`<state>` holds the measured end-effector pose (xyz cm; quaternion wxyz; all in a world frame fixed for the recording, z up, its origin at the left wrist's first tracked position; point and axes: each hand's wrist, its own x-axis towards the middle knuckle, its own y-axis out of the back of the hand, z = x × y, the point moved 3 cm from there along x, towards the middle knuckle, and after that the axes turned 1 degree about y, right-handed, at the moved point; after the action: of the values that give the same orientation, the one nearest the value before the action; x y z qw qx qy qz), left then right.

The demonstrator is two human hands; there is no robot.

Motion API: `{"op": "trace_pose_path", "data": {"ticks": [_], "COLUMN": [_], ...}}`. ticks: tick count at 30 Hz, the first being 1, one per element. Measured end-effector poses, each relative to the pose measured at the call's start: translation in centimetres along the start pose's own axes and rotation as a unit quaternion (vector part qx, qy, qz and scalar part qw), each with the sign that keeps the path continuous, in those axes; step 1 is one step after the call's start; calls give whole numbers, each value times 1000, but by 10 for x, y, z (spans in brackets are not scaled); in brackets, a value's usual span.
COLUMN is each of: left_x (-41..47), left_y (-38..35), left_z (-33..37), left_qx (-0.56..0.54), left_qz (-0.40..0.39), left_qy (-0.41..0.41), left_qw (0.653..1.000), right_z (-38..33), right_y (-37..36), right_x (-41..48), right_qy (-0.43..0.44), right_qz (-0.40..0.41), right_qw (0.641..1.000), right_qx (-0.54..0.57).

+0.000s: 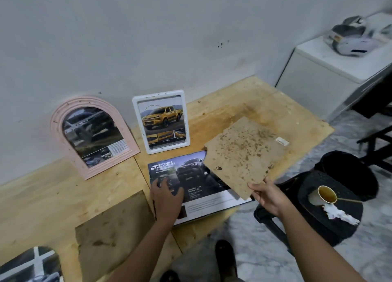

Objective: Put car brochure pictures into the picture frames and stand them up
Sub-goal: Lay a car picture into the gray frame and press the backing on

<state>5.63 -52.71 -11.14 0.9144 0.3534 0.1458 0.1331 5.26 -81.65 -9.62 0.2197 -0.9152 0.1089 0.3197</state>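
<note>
Right hand (267, 194): fingers curled under the near corner of the stained brown hardboard backing panel (239, 154), thumb on top. One-corner pinch; the rest of the panel hangs tilted over the desk (254, 103), covering the right end of the page.

Left hand (167, 197): fingers spread flat, pressing the dark car brochure page (197, 175), gripping nothing. The page lies face up near the front desk edge. A dark border shows along its near side, maybe a frame underneath, can't confirm.

Already standing against the wall: pink arched picture frame (57, 120) and white rectangular picture frame (158, 95), both loaded.

Handling, my read:
- Panel: thin, light and stiff enough to hold its shape from one corner. Edges are ragged and chipped, so probably brittle and likely to snap if flexed. A corner grip gives poor angular control; better to take it mid-edge or support it with both hands when seating it.
- Page: glossy paper, floppy, slides easily and creases if pinched. Keep a flat palm on it until the panel lands, then slide the hand out sideways.
- Frames: light, and look like plastic. Lift by the outer rim, not the front.

Also here: second brown board (114, 224) flat on the desk, arch-cut car picture (29, 264) at the near left, and a paper cup (324, 194) on the black stool (331, 218) near the right elbow. Spill risk.
</note>
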Motion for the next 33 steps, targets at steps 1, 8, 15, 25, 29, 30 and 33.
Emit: {"op": "trace_pose_path", "data": {"ticks": [1, 8, 15, 25, 29, 30, 33], "left_x": [0, -23, 9, 34, 27, 25, 18], "left_y": [0, -15, 39, 79, 69, 66, 55], "left_z": [5, 25, -9, -59, -61, -59, -51], "left_qx": [-75, -451, -455, -351, -239, -219, -178], "left_qz": [-21, -297, -320, -306, -105, -87, -74], "left_qy": [13, 192, 149, 124, 101, 91, 76], "left_qw": [997, 819, 818, 876, 960, 968, 978], "right_z": [8, 53, 45, 43, 49, 50, 50], "right_y": [-3, -45, -68, -38, -32, -27, -15], "right_x": [-4, -29, -27, -9, -16, -17, -18], "right_qy": [-5, -63, -7, 56, 68, 74, 93], "right_qz": [4, -92, -74, 171, 205, 212, 242], "right_qw": [1000, 993, 997, 981, 966, 962, 944], "right_qx": [4, -31, 27, -79, -144, -157, -203]}}
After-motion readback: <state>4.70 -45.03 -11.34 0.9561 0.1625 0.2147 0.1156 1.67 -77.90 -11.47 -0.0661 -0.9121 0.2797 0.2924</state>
